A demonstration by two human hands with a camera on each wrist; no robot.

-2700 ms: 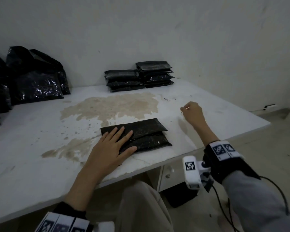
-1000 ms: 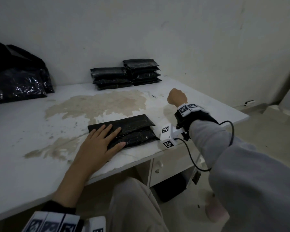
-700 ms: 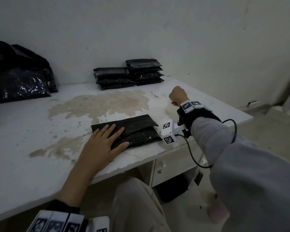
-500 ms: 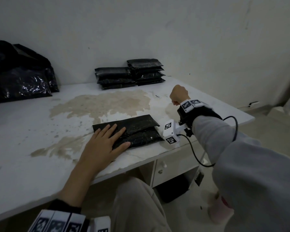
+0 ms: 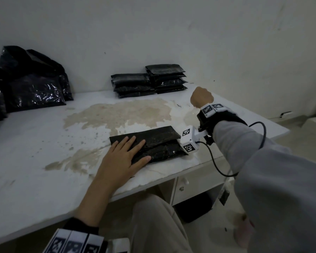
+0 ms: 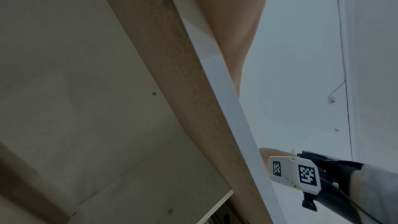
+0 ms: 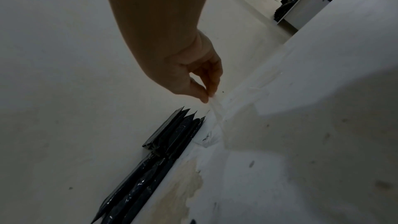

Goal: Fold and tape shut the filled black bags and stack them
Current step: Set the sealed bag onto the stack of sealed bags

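A folded black bag (image 5: 159, 141) lies near the table's front edge. My left hand (image 5: 124, 157) lies flat on its left half with straight, spread fingers, holding the fold down. My right hand (image 5: 202, 97) is raised over the far right of the table, fingers curled. In the right wrist view its thumb and fingers (image 7: 206, 89) pinch the end of a clear tape strip (image 7: 217, 113) that runs down to the tabletop. Two stacks of folded black bags (image 5: 150, 81) stand at the back against the wall, also in the right wrist view as folded bags (image 7: 172, 135).
Large filled black bags (image 5: 31, 83) lean on the wall at the back left. The white table (image 5: 44, 136) has a brown worn patch in the middle. A drawer unit (image 5: 193, 185) sits under the right side. My knee (image 5: 153, 216) is below the front edge.
My right hand went from the tabletop to a raised position further back, lifting the tape end. The left hand stayed flat on the bag.
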